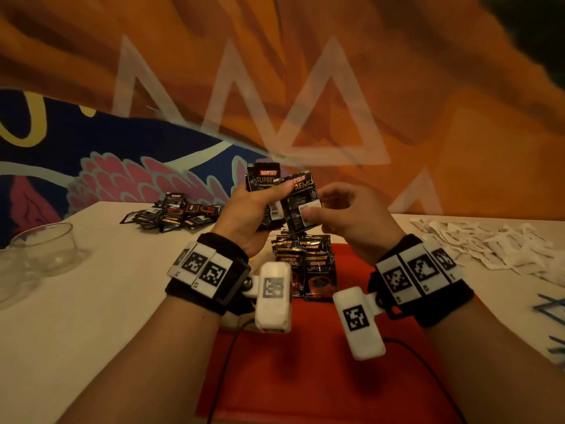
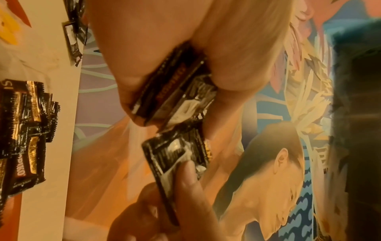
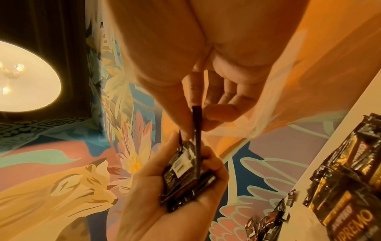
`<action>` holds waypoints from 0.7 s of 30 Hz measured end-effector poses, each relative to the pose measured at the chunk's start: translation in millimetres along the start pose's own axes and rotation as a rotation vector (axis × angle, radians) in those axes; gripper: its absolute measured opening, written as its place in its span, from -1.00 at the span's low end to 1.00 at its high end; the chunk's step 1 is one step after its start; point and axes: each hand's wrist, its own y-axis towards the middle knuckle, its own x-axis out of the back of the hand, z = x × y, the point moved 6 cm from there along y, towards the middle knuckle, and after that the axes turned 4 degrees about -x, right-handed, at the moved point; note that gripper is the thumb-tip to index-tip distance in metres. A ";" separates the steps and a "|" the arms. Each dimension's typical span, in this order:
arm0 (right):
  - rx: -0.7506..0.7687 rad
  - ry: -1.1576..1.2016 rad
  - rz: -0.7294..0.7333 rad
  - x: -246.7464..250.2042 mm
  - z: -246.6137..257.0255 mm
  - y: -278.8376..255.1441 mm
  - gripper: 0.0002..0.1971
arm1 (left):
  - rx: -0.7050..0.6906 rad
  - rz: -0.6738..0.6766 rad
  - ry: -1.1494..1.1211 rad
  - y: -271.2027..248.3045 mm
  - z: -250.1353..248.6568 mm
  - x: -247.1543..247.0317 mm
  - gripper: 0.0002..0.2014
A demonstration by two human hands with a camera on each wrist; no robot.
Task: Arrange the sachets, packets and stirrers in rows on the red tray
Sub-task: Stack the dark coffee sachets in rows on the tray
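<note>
Overhead, left hand (image 1: pixel 249 214) fingers clutch a sachet stack (image 1: pixel 265 191); right hand (image 1: pixel 351 215) fingers pinch one sachet (image 1: pixel 301 203).

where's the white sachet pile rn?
In the head view the white sachet pile lies on the table at far right, beyond the right hand and off the red tray.

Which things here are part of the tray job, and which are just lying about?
Job:
red tray
coffee sachets on tray
sachet stack in left hand
single sachet pinched by right hand
loose sachet pile
white packets

Lying about:
glass bowl
table
</note>
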 end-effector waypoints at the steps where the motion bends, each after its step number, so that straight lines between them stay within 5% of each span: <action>1: -0.009 0.004 0.027 -1.1 -1.5 -0.9 -0.81 | -0.023 -0.030 0.007 0.7 -1.1 1.7 -0.63; 4: -0.066 0.031 0.071 -4.0 -7.5 -3.8 -0.81 | -0.096 -0.084 0.006 -0.5 -6.6 0.6 -0.81; 8: -0.027 0.014 0.028 -1.3 -4.5 -4.4 -0.83 | -0.181 -0.185 0.053 0.2 -7.6 2.0 -0.72; 12: 0.153 -0.114 -0.155 11.2 14.9 -7.9 -0.83 | -0.266 -0.316 0.111 -0.3 -8.7 4.2 -0.46; 15: 0.350 -0.354 -0.308 17.2 28.7 -14.0 -0.76 | -0.259 -0.261 0.141 -3.6 -13.6 -3.3 -0.42; 18: 0.567 -0.611 -0.347 7.9 37.9 -23.7 -0.77 | -0.247 -0.125 0.121 -7.8 -17.7 -16.2 -0.59; 21: 0.691 -0.702 -0.300 -1.2 37.1 -29.3 -0.74 | -0.237 -0.133 0.065 -6.6 -19.5 -15.3 -0.72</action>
